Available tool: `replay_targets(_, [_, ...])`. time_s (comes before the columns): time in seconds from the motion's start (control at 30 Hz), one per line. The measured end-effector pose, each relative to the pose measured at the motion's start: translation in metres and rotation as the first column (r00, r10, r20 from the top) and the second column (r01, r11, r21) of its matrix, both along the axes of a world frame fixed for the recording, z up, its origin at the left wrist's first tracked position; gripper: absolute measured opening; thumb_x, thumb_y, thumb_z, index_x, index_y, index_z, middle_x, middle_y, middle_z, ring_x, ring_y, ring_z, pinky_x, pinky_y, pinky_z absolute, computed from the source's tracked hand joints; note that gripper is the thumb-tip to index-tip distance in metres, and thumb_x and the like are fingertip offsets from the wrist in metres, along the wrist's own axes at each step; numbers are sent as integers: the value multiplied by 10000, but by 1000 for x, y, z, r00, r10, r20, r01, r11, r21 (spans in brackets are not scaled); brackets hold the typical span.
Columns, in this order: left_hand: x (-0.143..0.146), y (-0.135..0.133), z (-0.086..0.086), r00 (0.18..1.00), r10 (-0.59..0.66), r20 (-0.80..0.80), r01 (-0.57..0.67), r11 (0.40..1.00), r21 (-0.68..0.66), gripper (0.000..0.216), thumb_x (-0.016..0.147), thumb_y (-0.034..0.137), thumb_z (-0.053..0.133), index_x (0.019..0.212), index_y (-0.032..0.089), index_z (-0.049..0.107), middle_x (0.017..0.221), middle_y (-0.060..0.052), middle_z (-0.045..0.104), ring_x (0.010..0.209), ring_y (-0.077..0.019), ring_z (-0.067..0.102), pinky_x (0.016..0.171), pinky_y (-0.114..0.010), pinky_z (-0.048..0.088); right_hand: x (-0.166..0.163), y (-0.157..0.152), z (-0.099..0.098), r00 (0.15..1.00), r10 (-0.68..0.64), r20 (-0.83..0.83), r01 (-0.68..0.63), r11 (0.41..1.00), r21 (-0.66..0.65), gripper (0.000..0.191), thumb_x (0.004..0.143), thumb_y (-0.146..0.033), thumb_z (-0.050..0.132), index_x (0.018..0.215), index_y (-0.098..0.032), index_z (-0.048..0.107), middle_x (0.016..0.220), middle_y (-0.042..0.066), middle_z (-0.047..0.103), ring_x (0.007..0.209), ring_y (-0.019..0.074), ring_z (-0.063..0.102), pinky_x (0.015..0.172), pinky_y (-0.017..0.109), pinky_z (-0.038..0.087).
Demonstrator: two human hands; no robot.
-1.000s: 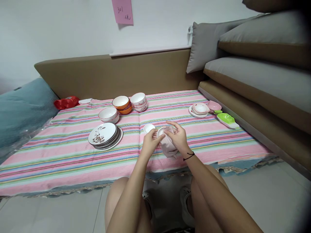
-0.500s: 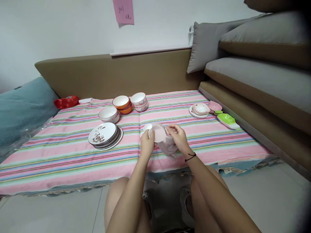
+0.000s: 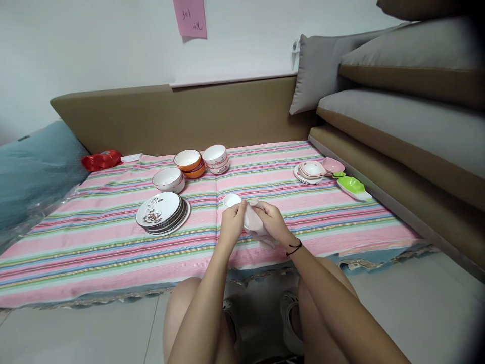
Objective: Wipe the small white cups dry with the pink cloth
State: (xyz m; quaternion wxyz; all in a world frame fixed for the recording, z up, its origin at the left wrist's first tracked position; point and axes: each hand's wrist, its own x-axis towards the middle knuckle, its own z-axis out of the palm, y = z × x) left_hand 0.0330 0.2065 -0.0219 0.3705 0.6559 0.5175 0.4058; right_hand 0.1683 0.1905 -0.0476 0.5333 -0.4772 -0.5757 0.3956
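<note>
My left hand is closed, gripping the edge of a small white dish in front of my knees. My right hand pinches a pale pink cloth, which is folded over the dish's right side and hangs below it. Much of the dish is hidden by the cloth and my fingers. Just beyond my left hand, a small white bowl rests on the striped cloth.
Patterned plates are stacked at left, with white bowls, orange bowls and more white bowls behind. On the right lie a square bowl on plates, a pink bowl and a green leaf-shaped dish. Cushions border the right.
My right hand has moved left, close to my left hand, bringing the cloth over the dish's rim. The small white bowl behind shows more fully now.
</note>
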Motion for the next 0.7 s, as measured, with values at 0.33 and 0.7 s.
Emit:
replay_targets(0.33, [-10,2,1,990,-53,129,90,948,-304,644,839,695,237,599,174,532,391,-3,447,376,-140,456,403,-245,342,4,1,-3,943,-137,302,136,990,25,315,814,-398,512,602,-172,455,572,-22,426,565,113,387,525,229,272])
replay_targets(0.7, [-1,1,0,948,-73,311,139,971,-195,421,781,607,510,728,191,474,384,70,431,355,-98,444,400,-191,350,11,3,-5,948,-220,229,218,975,31,241,841,-381,460,702,-186,434,644,-25,442,591,114,392,549,236,297])
